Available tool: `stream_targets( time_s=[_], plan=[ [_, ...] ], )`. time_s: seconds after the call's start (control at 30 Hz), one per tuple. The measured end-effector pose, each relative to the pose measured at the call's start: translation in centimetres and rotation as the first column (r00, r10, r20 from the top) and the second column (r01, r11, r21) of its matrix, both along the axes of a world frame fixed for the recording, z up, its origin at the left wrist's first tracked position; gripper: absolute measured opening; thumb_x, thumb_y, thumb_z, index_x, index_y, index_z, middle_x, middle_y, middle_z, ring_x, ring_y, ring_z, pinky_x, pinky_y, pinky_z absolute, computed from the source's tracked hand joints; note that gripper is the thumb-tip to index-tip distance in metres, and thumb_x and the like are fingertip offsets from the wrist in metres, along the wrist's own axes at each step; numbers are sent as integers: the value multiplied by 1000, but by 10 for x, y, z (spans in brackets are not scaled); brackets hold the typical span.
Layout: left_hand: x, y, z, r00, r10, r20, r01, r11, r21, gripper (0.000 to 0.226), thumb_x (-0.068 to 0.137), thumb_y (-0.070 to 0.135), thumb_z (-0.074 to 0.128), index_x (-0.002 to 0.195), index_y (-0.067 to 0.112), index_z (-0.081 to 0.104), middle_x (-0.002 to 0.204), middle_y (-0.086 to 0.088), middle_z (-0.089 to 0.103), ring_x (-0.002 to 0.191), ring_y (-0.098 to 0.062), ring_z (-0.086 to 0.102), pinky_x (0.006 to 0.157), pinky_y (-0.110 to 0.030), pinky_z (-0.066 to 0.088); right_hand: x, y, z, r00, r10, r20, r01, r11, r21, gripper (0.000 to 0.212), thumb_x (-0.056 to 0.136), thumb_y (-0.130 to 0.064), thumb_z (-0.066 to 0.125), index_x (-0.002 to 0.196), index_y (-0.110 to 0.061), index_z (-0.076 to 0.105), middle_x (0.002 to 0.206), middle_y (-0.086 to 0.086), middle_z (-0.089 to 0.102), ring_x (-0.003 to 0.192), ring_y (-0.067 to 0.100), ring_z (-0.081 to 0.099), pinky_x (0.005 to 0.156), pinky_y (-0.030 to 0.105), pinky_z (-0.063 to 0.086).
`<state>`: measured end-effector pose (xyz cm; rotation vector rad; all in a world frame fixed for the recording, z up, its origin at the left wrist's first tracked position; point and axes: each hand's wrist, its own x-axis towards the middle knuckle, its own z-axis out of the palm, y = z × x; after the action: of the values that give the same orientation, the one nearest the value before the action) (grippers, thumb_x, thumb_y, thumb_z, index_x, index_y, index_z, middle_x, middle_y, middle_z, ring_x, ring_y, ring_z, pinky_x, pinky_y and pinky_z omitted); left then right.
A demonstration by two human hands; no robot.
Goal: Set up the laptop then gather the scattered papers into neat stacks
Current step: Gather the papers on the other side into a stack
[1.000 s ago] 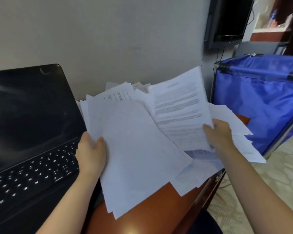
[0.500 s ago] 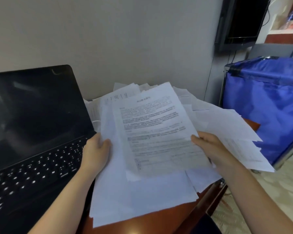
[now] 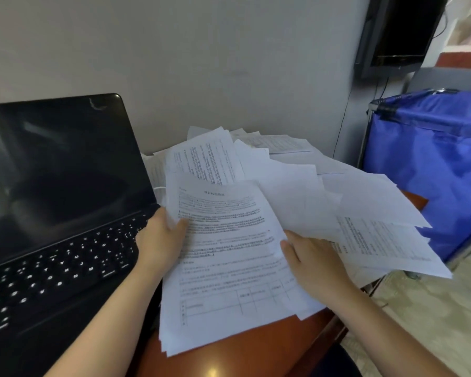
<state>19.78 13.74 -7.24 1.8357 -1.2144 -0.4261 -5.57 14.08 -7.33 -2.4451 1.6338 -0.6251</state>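
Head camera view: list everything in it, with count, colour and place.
laptop: one, black, open, left on the desk.
gathered stack: one, white printed sheets, desk front, right of laptop.
loose papers: many, white, fanned behind and right of the stack.
desk: one, reddish-brown, under laptop and papers.
fabric cart: one, blue, metal frame, right of desk.
screen: one, black, on the wall, upper right.
left hand: one, grips the stack's left edge.
right hand: one, at the stack's right edge, fingers hidden under loose papers.

Bare forearms [image 3: 106,322], L grip [image 3: 159,240], R grip [image 3: 314,265] bare too
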Motion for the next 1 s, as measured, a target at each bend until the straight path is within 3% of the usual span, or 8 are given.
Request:
stream_targets(
  time_s=[0.13, 0.23, 0.3, 0.4, 0.53, 0.63, 0.83, 1.0],
  plan=[
    [3, 3, 5, 999, 23, 27, -21, 997, -81, 11, 93, 21, 53, 98, 11, 55, 90, 2, 61, 87, -22, 60, 75, -37, 48, -7, -33, 12, 999, -23, -32, 28, 985, 169, 36, 98, -33, 40, 64, -23, 34, 78, -2, 46, 82, 20, 49, 71, 31, 40],
    [5, 7, 9, 997, 77, 19, -73, 984, -165, 7, 94, 18, 52, 95, 11, 53, 85, 5, 56, 82, -19, 56, 67, -31, 42, -16, -72, 21, 953, -180, 242, 103, 948, 300, 14, 92, -29, 52, 91, -16, 53, 108, 7, 50, 98, 22, 51, 80, 31, 42],
    [5, 8, 8, 996, 87, 2, -85, 978, -189, 7, 93, 16, 53, 96, 9, 53, 88, 3, 57, 82, -18, 56, 67, -30, 42, -14, -92, 27, 762, -378, 526, 91, 866, 491, 41, 90, -22, 59, 125, -5, 46, 120, 7, 51, 111, 25, 53, 93, 35, 45],
    [6, 6, 6, 995, 93, 20, -87, 977, -195, 9, 93, 16, 54, 95, 8, 53, 90, 1, 59, 81, -18, 57, 67, -30, 43, -6, -108, 31, 385, -522, 761, -129, 786, 604, 42, 87, -8, 64, 123, 3, 46, 112, 15, 62, 97, 28, 63, 86, 38, 52],
    [6, 6, 5, 996, 83, -43, -90, 975, -201, 5, 93, 16, 54, 96, 12, 54, 90, 3, 59, 82, -16, 57, 69, -30, 45, 8, -115, 23, 485, -515, 707, -93, 773, 628, 26, 89, -3, 58, 115, 5, 57, 87, 16, 63, 68, 24, 57, 56, 27, 47],
    [7, 6, 6, 991, 102, -84, -119, 968, -221, 3, 93, 15, 53, 95, 14, 55, 86, 8, 58, 81, -14, 57, 68, -29, 45, 9, -115, 20, 588, -454, 670, 77, 855, 512, 12, 92, -6, 52, 98, -2, 61, 108, 24, 64, 88, 34, 61, 77, 38, 51],
    [8, 4, 4, 984, 131, -119, -155, 962, -225, 6, 93, 13, 52, 90, 16, 57, 80, 14, 57, 74, -4, 56, 58, -20, 40, -18, -76, 31, 407, -233, 883, 364, 928, 77, 29, 99, -12, 43, 72, -5, 54, 69, 3, 51, 63, 4, 50, 69, 23, 34],
    [6, 4, 7, 984, 109, -141, -133, 975, -178, 12, 93, 12, 50, 85, 17, 58, 82, 5, 62, 75, -13, 59, 56, -25, 42, -37, -50, 29, 840, 131, 526, 191, 837, -513, 29, 99, -11, 41, 106, 2, 67, 85, 4, 64, 83, 12, 54, 75, 2, 41]
  ],
)
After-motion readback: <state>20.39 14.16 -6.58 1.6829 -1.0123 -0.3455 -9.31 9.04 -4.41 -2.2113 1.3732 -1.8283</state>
